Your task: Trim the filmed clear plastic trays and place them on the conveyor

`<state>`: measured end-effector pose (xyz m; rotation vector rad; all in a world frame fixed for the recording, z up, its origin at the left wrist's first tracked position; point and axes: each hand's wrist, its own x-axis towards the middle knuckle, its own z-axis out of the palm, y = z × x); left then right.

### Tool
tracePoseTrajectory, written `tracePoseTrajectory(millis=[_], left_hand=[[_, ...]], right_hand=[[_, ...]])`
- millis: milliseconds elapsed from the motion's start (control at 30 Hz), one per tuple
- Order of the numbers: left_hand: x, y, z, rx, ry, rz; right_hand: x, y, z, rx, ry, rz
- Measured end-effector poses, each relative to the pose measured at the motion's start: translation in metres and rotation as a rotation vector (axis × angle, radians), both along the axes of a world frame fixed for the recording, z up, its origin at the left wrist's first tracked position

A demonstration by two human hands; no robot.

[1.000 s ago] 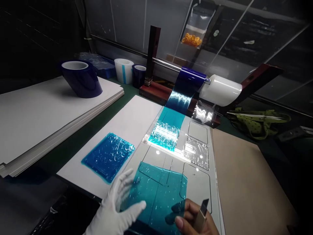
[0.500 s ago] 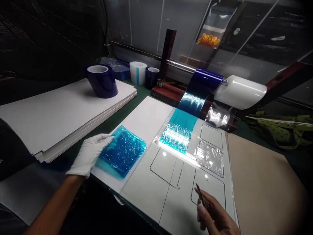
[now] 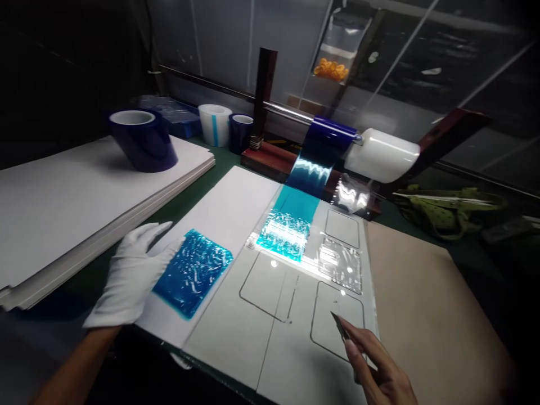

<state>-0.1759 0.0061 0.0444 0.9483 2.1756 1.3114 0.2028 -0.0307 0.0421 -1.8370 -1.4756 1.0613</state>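
Observation:
My left hand [image 3: 129, 275], in a white glove, has its thumb and fingers apart. Its fingertips rest at the left edge of a cut piece of blue film [image 3: 196, 273], which lies wrinkled on a white sheet [image 3: 230, 205]. Bare, my right hand [image 3: 377, 363] pinches a slim, dark, pointed blade [image 3: 340, 326]. The blade's tip hovers over a pale board [image 3: 253, 349] marked with rounded rectangles. Across that board's upper part lies the blue film strip [image 3: 284, 239], running down from a blue film roll [image 3: 335, 126]. A clear film piece [image 3: 340, 264] lies beside it.
A stack of white sheets [image 3: 54, 191] at left carries a large blue roll [image 3: 145, 140]. Behind stand a white roll [image 3: 214, 125] and a smaller blue roll [image 3: 241, 135]. A clear film roll [image 3: 383, 154] hangs on the rod. Brown board [image 3: 426, 304] lies at right.
My left hand has let go of the blue film piece, which now lies flatter on the white sheet. My right hand still holds the blade. The whole view has shifted, moving things leftward.

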Motion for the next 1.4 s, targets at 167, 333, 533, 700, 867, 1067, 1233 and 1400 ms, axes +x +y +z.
tracePoseTrajectory(millis=[167,333,533,700,867,1067,1233,1400], left_hand=[[0.060,0.010,0.008,-0.116,-0.151,-0.272],[0.143,0.046,0.013,-0.248,-0.454,-0.775],[0.227,0.137,0.002,-0.259,-0.529,-0.846],[0.245,0.188,-0.016,-0.274,-0.502,-0.767],[0.234,0.190,-0.019,-0.372,-0.538,-0.814],[0.231,0.162,-0.018,-0.506,-0.542,-0.863],[0.233,0.140,-0.020,-0.528,-0.502,-0.901],[0.236,0.124,-0.021,-0.508,-0.470,-0.906]], right_hand=[[0.039,0.007,-0.016,0.017,-0.120,-0.160],[0.068,0.011,-0.023,0.020,-0.173,-0.207],[0.086,0.001,-0.029,0.003,-0.039,-0.276],[0.108,-0.009,-0.043,-0.054,0.032,-0.294],[0.119,-0.011,-0.052,-0.047,0.054,-0.327],[0.112,-0.012,-0.048,-0.008,0.114,-0.310],[0.097,-0.016,-0.040,0.133,0.141,-0.407],[0.094,-0.019,-0.036,0.195,0.116,-0.417]])
